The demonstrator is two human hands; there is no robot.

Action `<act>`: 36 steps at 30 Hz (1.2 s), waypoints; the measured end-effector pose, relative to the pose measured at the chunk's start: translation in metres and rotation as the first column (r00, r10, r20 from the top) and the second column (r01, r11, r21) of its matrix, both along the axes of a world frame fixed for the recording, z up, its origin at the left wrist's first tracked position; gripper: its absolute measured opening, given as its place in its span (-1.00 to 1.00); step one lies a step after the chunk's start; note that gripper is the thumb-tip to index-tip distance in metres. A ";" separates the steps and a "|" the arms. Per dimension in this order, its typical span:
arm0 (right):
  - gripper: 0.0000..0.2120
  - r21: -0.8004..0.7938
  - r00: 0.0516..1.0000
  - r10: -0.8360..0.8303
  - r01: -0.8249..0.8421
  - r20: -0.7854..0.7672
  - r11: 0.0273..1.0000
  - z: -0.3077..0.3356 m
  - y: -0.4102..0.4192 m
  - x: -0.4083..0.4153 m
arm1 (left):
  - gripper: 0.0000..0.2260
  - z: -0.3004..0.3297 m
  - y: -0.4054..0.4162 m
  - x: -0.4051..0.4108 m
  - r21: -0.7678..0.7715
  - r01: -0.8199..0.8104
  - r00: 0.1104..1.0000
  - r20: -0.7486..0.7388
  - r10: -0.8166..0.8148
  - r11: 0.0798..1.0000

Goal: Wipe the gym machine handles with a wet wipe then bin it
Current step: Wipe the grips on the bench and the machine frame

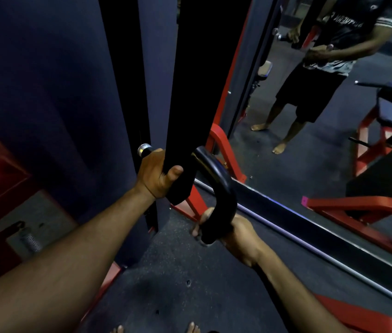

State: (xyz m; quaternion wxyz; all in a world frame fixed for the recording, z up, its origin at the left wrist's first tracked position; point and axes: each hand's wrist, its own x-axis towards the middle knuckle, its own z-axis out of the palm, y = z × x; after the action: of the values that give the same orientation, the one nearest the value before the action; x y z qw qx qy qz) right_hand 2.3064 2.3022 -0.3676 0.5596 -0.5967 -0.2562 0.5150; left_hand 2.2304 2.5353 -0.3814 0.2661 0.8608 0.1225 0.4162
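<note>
— Left hand (157,174), how is it placed?

— It is wrapped round the straight end of the black handle (221,186), just behind the chrome end cap (142,150), with the thumb laid across a dark flat upright (190,97) that hangs in front of the bar.

— And the right hand (228,233)?

— It is closed round the lower end of the same handle, where the bar curves down and back toward the body. Something pale is pinched under the fingers (198,228) against the bar; it may be the wet wipe (199,240), though the picture is too dark and the patch too small for that to be said firmly.

— What room is left around the bar?

— On the left, 1 tall dark panel (58,80) stands close beside the left hand. On the right, the red frame (223,152) of the machine is set just beyond the curve of the handle, and behind it a mirror (310,152) runs along the floor edge, with a standing person reflected in it. Below the hands, a stretch of speckled dark floor (190,284) is seen, bounded by the mirror's lower rail on the right and a red base edge on the left. Bare toes (193,327) are seen at the bottom edge.
</note>
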 end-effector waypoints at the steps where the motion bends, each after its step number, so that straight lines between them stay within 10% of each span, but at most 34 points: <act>1: -0.71 0.029 0.999 -0.025 0.026 -0.029 0.999 0.003 0.001 -0.001 | -0.13 0.000 0.000 -0.001 0.010 -0.008 1.000 0.006 0.008 1.000; 15: -0.67 0.081 0.985 -0.110 0.121 -0.130 0.989 0.098 0.025 0.008 | -0.08 -0.005 0.004 -0.004 -0.067 0.055 0.998 -0.033 -0.058 0.996; 21: -0.73 -0.104 0.986 -0.151 0.158 0.070 0.982 0.099 0.064 0.042 | -0.20 0.000 0.000 0.003 -0.060 0.052 0.999 0.004 -0.052 0.997; 29: -0.71 0.016 0.990 0.080 -0.079 -0.112 0.997 0.101 0.018 0.046 | -0.13 0.000 -0.002 0.010 0.005 -0.010 0.999 0.038 0.010 1.000; 36: -0.79 -0.067 0.970 -0.244 0.243 -0.017 0.968 0.089 0.038 0.049 | -0.10 0.000 -0.005 0.017 0.009 -0.010 0.998 0.069 0.010 1.000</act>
State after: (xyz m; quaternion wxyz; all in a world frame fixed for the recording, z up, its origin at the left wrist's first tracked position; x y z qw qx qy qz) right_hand 2.3552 2.3400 -0.2783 0.6022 -0.6349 -0.1570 0.4579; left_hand 2.2476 2.5298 -0.3818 0.2639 0.8465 0.1154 0.4478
